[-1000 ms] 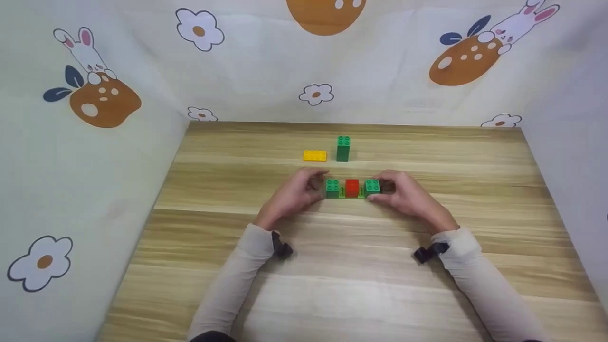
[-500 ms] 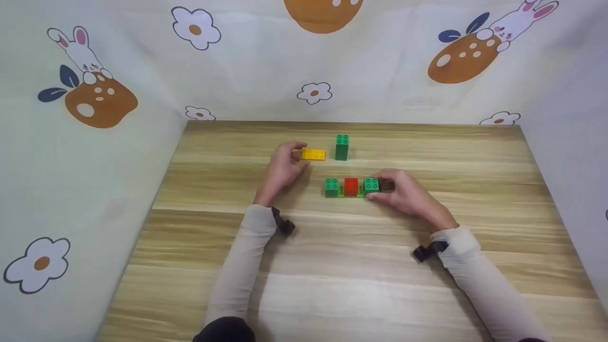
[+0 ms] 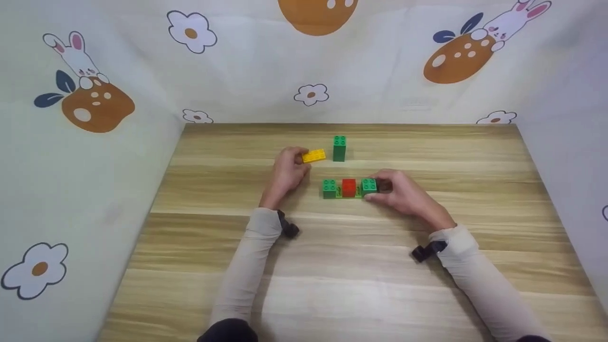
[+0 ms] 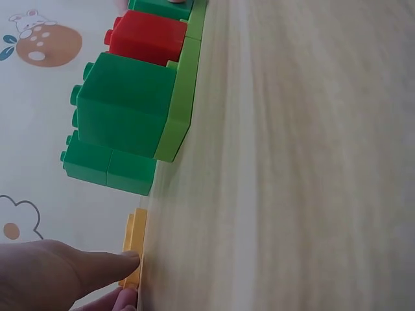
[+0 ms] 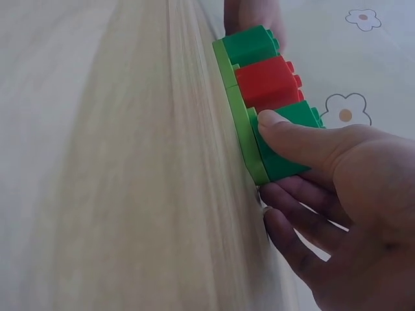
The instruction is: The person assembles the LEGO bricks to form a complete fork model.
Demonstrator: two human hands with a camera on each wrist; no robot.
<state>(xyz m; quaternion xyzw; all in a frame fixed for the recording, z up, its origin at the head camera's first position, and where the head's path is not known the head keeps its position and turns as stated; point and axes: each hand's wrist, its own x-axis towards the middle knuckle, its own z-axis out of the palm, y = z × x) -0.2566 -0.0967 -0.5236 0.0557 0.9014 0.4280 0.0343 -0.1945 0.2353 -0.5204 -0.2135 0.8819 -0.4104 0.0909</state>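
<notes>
My left hand (image 3: 289,172) pinches the left end of a flat yellow brick (image 3: 314,155), which lies slightly slanted; in the left wrist view the thumb presses on the side of this yellow brick (image 4: 134,243). My right hand (image 3: 403,192) grips the right-hand green brick (image 3: 369,187) of a joined row, its thumb (image 5: 292,136) on the brick's near side. A red brick (image 3: 348,188) stands mid-row, with another green brick (image 3: 328,189) at the left end. All three sit on a thin light-green base (image 4: 183,97).
Behind the row stands a tall green block (image 3: 339,148), apart from the yellow brick. The wooden table (image 3: 332,266) meets patterned white walls (image 3: 247,61) at the back and sides. Black wrist cameras (image 3: 430,250) hang beside both sleeves.
My left hand let go of the row's left end, moved back and left, and took hold of the yellow brick, which has turned a little. The right hand keeps its grip.
</notes>
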